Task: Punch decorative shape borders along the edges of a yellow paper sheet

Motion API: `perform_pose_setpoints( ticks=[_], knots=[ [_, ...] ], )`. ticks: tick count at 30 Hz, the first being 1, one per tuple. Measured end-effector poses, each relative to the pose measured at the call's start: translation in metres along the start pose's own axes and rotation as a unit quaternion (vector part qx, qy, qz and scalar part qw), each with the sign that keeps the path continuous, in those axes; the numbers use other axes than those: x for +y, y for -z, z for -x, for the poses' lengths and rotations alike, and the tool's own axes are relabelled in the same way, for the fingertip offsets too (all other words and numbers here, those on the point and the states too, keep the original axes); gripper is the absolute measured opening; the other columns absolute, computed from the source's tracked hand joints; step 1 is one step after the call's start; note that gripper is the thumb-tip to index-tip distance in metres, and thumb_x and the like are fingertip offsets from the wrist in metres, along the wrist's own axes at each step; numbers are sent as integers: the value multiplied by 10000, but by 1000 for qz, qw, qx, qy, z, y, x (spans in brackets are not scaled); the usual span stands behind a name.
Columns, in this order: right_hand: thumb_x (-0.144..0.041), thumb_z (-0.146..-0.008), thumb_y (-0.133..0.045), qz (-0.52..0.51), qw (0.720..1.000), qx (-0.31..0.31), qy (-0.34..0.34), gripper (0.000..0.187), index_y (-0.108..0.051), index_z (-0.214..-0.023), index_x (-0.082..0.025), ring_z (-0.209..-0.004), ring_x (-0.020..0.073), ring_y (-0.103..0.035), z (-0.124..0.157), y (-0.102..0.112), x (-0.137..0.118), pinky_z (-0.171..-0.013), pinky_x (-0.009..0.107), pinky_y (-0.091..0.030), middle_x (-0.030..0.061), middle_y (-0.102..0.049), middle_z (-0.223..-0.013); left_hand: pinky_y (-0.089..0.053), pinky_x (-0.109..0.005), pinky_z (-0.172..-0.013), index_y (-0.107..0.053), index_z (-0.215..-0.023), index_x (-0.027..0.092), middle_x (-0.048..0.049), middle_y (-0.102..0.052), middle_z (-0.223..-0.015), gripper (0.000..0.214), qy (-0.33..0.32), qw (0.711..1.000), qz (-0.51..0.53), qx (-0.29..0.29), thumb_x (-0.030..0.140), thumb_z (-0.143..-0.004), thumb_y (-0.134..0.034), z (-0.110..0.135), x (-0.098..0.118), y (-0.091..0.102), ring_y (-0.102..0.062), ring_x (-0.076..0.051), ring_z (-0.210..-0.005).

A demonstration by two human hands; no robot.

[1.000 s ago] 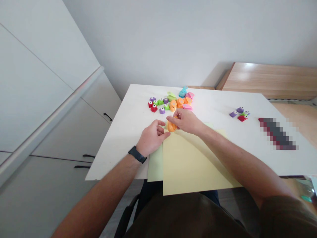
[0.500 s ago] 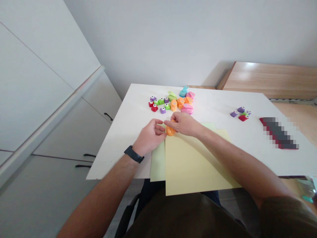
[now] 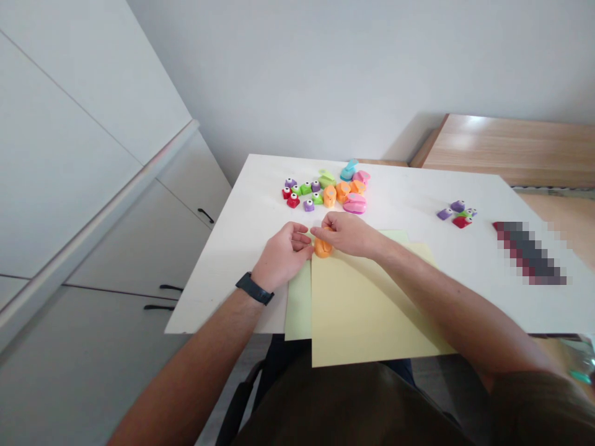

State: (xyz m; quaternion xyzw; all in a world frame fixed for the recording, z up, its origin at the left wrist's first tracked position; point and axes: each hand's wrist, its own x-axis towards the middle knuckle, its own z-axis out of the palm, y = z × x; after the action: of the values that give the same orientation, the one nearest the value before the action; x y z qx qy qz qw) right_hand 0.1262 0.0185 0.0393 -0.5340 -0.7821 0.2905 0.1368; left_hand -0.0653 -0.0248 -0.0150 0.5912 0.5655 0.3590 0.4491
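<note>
An orange craft paper punch [image 3: 323, 248] sits at the far left corner of a yellow paper sheet [image 3: 362, 310]. My right hand [image 3: 348, 230] is closed on it from above and the right, fingers over its top and far side. Beside the punch's left edge is my left hand [image 3: 289, 249], its fingers curved and apart and its thumb tip at or very near the punch. A pale green sheet [image 3: 297, 310] lies partly under the yellow one. Where the paper meets the punch is hidden by my hands.
Beyond my hands stand several more punches: orange [image 3: 330, 196], pink [image 3: 355, 204], blue [image 3: 348, 170] and small ones with eye-like tops [image 3: 293, 200]. Another small group [image 3: 462, 222] sits to the right on the white table [image 3: 223, 248], near a blurred dark red-edged object [image 3: 530, 253].
The whole view has shifted slightly. My hands stay in nearly the same pose around the orange punch; no clear change in grip shows.
</note>
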Motion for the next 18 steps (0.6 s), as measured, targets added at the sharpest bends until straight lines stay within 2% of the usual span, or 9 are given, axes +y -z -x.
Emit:
perform_pose_setpoints(
  ticks=[18],
  knots=[
    [-609,-922,-551,13,1000,-7,0,407,-586,-820,-217,-693,140,-545,-1,-2,-1,-608,277,-344,6,-670,-810,-589,-287,-665,-566,-1113,209,-37,-714,-979,365,-3,1000,8,-6,195,-786,-727,2,1,1,-722,-156,-763]
  ],
)
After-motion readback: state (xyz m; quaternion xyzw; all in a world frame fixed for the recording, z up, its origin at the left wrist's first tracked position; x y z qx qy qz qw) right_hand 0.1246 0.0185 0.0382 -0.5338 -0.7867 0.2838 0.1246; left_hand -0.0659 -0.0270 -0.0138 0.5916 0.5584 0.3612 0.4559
